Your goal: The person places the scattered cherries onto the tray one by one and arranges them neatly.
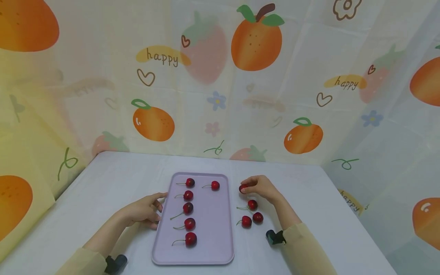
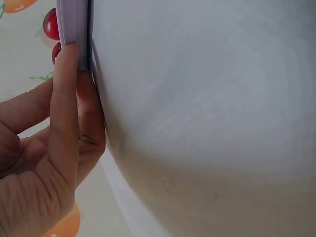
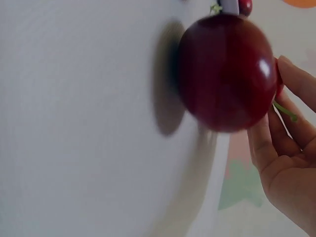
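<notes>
A lilac tray (image 1: 213, 244) lies on the white table. On it, several cherries with stems (image 1: 190, 224) form a column at the left, and one cherry (image 1: 215, 185) sits at the upper right. My left hand (image 1: 142, 210) touches the tray's left edge with extended fingertips (image 2: 64, 61). To the right of the tray, my right hand (image 1: 259, 188) pinches a dark red cherry (image 1: 242, 188) between thumb and fingers. In the right wrist view, a nearer loose cherry (image 3: 227, 74) largely hides the pinched one.
Three loose cherries (image 1: 246, 222) lie close together on the table (image 1: 299, 191), between the tray and my right forearm. A fruit-patterned curtain (image 1: 213, 95) hangs behind the table and at both sides. Dark wrist devices (image 1: 275, 237) sit by both sleeves.
</notes>
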Demonstrator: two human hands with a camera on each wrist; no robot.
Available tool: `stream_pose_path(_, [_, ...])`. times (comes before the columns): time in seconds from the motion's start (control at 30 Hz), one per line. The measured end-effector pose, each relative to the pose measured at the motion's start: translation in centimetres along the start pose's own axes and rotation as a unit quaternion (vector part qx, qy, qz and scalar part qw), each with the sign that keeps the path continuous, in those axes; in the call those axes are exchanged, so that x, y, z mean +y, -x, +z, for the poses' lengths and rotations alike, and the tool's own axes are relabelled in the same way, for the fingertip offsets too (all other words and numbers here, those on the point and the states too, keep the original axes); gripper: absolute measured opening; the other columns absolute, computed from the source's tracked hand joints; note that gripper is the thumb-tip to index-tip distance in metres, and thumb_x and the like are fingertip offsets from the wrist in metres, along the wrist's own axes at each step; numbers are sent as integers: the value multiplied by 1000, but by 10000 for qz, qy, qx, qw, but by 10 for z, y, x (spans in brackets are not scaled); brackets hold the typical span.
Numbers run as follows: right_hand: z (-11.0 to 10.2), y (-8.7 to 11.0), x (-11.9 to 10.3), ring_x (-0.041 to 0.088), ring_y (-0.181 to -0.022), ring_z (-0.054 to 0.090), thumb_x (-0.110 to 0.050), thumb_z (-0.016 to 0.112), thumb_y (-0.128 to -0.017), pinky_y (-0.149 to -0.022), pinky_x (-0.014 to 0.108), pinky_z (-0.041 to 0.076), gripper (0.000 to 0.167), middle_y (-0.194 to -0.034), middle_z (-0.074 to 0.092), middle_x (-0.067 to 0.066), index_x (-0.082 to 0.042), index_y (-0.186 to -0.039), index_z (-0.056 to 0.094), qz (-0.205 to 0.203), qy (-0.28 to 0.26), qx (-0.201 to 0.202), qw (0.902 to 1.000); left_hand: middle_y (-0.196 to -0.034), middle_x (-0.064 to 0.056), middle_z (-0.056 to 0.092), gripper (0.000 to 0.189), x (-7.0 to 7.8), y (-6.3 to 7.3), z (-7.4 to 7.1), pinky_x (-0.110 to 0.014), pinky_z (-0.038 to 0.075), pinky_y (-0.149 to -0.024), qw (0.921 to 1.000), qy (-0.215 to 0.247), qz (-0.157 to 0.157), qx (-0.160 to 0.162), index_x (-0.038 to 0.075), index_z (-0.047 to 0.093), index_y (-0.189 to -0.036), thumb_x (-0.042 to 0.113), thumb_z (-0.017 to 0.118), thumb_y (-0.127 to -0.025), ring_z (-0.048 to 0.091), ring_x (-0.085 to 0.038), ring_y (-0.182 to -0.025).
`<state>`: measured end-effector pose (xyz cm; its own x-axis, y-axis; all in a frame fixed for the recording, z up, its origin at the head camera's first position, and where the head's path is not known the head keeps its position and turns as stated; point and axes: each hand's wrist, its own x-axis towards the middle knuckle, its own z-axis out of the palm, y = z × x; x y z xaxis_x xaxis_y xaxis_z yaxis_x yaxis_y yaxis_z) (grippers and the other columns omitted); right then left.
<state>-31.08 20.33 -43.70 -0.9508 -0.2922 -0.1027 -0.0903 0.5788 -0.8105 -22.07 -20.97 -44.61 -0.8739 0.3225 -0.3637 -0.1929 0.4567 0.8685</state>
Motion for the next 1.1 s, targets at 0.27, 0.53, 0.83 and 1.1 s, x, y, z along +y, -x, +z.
stream_pose_path(0.27, [9, -1, -12, 13, -93, 68, -22, 78, -84, -96, 36, 57, 36, -108, 75, 11, -5, -115, 72, -3, -274, 26, 9996, -111, -17, 44, 90, 0, 0, -1, -26, 58, -59, 10000, -17, 5, -9, 1, 22, -154, -8, 67, -77, 54, -17, -68])
stream_pose_path(0.53, [21, 0, -21, 13, -91, 68, -21, 74, -86, -96, 39, 56, 29, -107, 75, 7, -11, -113, 73, 18, -271, 1, 9996, -111, -17, 44, 90, 1, 1, 0, -26, 59, -59, 10000, -22, -5, -4, 0, 22, -154, -8, 66, -77, 54, -17, -67])
stream_pose_path(0.83, [31, -2, -26, 14, -90, 64, -24, 73, -88, -85, 32, 56, 36, -111, 74, 7, -10, -120, 71, -119, -256, 1, 9996, -111, -17, 44, 90, 1, 1, 0, -26, 59, -60, 10000, -44, -19, 43, 0, 22, -154, -8, 67, -77, 54, -17, -68])
stream_pose_path(1.1, [41, -2, -32, 14, -92, 67, -23, 74, -86, -90, 34, 58, 30, -110, 73, 8, -10, -113, 72, -252, -452, 153, 9985, -112, -17, 44, 89, 1, 1, 0, -25, 58, -59, 10000, -77, -10, 18, 1, 22, -155, -7, 67, -78, 54, -17, -68])
